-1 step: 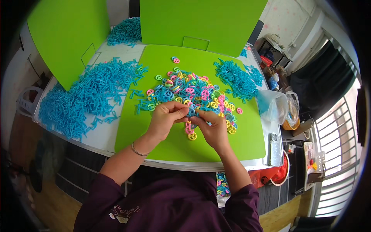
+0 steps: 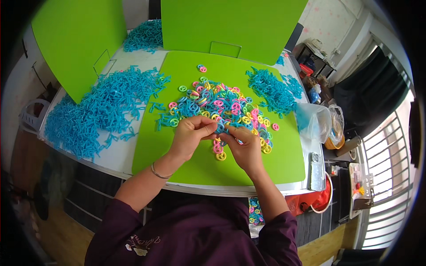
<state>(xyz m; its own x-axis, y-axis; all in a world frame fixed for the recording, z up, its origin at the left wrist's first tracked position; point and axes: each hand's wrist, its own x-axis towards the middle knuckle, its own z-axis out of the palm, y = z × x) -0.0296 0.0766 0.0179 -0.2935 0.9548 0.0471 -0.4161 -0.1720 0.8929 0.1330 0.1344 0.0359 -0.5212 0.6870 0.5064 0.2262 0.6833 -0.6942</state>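
Both hands meet over the near side of a heap of small plastic wheel-shaped rings [image 2: 218,103] in pink, yellow, green and blue. Between the fingertips sits a blue wheel-shaped ring [image 2: 219,128], partly covered by the fingers. My left hand [image 2: 190,138] pinches it from the left, thumb against forefinger. From the right, my right hand [image 2: 245,148] closes on it too, and a bit of something pale and pink shows by its curled fingers. A yellow ring [image 2: 221,156] lies just below the hands on the green board [image 2: 186,166].
Piles of blue Y-shaped plastic pieces [image 2: 95,111] lie at left, with another pile [image 2: 271,91] at right. Green panels [image 2: 230,26] stand behind. A clear plastic tub [image 2: 314,122] and a phone [image 2: 316,170] are at the right edge. Below the table is a bag of rings [image 2: 255,212].
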